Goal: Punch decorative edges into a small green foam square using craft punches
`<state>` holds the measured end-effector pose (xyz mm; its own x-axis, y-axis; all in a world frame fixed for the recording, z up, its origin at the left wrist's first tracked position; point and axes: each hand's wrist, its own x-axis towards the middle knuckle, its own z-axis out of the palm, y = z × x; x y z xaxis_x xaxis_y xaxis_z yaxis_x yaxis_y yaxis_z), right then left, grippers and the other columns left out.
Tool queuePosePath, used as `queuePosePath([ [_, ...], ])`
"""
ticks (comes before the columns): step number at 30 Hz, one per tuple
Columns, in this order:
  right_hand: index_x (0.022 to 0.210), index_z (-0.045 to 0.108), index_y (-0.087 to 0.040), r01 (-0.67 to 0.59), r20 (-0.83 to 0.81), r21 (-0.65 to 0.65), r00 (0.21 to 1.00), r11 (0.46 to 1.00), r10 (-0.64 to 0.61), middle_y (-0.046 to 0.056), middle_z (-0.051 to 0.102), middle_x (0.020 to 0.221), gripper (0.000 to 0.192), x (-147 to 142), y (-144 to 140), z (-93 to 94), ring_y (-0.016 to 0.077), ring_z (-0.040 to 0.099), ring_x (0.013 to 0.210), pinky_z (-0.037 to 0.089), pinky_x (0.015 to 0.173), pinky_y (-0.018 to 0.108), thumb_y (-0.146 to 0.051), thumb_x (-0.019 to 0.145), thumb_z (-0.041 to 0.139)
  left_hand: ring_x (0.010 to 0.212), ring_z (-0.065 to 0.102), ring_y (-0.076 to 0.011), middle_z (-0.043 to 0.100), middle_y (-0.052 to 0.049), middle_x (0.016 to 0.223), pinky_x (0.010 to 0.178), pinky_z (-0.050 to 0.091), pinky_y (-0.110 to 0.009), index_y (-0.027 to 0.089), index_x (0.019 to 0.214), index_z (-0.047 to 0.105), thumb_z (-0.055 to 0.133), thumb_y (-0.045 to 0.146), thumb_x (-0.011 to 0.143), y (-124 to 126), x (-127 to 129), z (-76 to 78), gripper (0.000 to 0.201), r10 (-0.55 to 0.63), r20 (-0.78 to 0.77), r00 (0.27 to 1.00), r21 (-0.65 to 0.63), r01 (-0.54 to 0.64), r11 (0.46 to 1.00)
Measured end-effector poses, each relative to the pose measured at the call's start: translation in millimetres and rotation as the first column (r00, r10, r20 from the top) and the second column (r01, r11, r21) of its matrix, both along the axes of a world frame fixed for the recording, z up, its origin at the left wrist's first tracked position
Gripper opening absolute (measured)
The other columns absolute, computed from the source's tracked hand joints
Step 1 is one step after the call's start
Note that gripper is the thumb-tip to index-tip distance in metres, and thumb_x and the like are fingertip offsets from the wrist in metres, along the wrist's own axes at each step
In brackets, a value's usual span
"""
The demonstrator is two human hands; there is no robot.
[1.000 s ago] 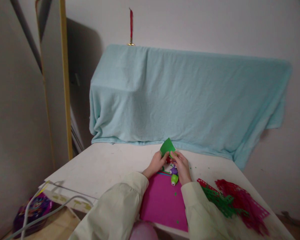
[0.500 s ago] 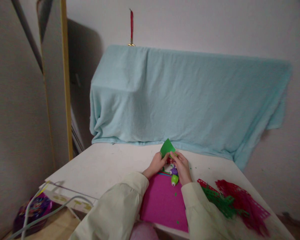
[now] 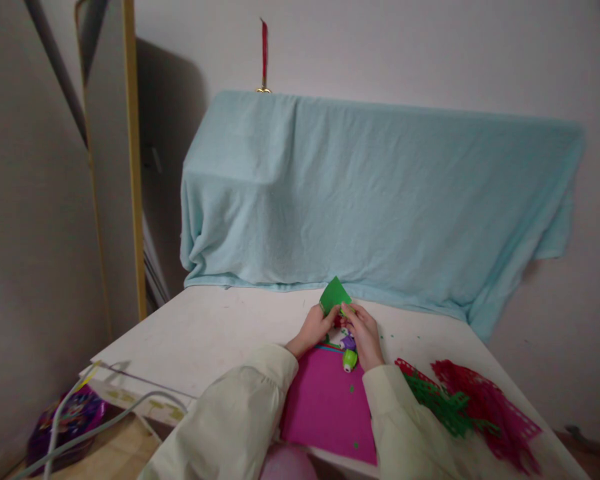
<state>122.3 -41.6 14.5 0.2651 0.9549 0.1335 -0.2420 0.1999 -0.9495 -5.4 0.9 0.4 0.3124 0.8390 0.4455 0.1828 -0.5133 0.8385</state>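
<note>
My left hand (image 3: 316, 328) is closed on a small sheet of green paper (image 3: 335, 293), which stands up above my fingers. My right hand (image 3: 364, 329) meets it at the paper's lower right edge, pinching a small lime-green craft punch (image 3: 348, 311) that my fingers mostly cover. Just below my hands lie a purple craft punch (image 3: 348, 342) and another lime-green craft punch (image 3: 350, 361). Something red shows between my hands, partly hidden. Magenta paper (image 3: 325, 407) lies under my wrists, with the edges of other coloured sheets at its far end.
Green, red and pink paper strips full of holes (image 3: 485, 407) are heaped at the right of the white table (image 3: 230, 327). Tiny green cut-outs dot the table and magenta paper. A light-blue cloth (image 3: 360, 193) hangs behind; pale cables (image 3: 100, 430) run at lower left.
</note>
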Motion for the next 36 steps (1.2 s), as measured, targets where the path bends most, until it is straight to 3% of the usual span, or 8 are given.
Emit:
queuePosePath([
  [9, 0.094, 0.068, -0.019, -0.007, 0.004, 0.004, 1.000, 1.000, 0.007, 0.003, 0.068, 0.080, 0.035, -1.5, -2.0, 1.9, 0.0137, 0.059, 0.063, 0.048, 0.060, 0.025, -0.043, 0.069, 0.076, 0.060, 0.051, -0.0124, 0.061, -0.002, 0.067, 0.059, 0.040, -0.021, 0.013, 0.079, 0.060, 0.040, 0.051, 0.091, -1.6, -0.2, 3.6, 0.045, -0.008, -0.005, 1.000, -0.025, 0.008, 1.000],
  [22, 0.091, 0.068, -0.019, -0.015, 0.010, -0.011, 1.000, 1.000, 0.015, 0.002, 0.068, 0.076, 0.035, -2.7, -4.6, 4.6, 0.0152, 0.060, 0.063, 0.046, 0.058, 0.026, -0.045, 0.069, 0.075, 0.057, 0.051, -0.0118, 0.060, -0.002, 0.066, 0.055, 0.039, -0.021, 0.013, 0.078, 0.061, 0.038, 0.053, 0.091, 3.7, 1.8, -5.3, 0.048, -0.001, 0.000, 1.000, -0.047, 0.001, 0.999],
  [36, 0.093, 0.068, -0.018, -0.007, 0.031, -0.004, 0.999, 1.000, 0.007, 0.003, 0.068, 0.080, 0.039, -2.8, -4.8, 6.3, 0.0153, 0.060, 0.063, 0.047, 0.057, 0.025, -0.047, 0.067, 0.076, 0.057, 0.049, -0.0115, 0.058, -0.001, 0.064, 0.055, 0.038, -0.021, 0.013, 0.076, 0.060, 0.039, 0.056, 0.090, -0.3, 0.3, -0.8, 0.050, 0.019, 0.008, 1.000, -0.054, -0.019, 0.998],
])
